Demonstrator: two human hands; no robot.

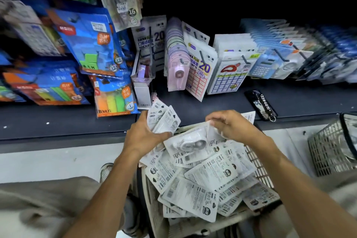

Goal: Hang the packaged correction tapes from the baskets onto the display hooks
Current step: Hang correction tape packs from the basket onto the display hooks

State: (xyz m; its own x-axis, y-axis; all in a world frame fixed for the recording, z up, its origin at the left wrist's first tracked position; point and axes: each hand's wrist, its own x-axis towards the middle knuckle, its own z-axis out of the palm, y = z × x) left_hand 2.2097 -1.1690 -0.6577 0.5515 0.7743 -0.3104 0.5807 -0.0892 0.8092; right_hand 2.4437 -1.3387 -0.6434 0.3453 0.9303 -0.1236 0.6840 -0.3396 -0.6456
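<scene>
Two hands, two baskets, one black tag at centre right; heaped white correction tape packets beyond counting.

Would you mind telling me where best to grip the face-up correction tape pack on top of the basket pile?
Probably by the flat upper edge of the face-up pack, coming from above on the right, where the right hand already pinches it. The bulging blister in the middle looks awkward to hold.
</scene>
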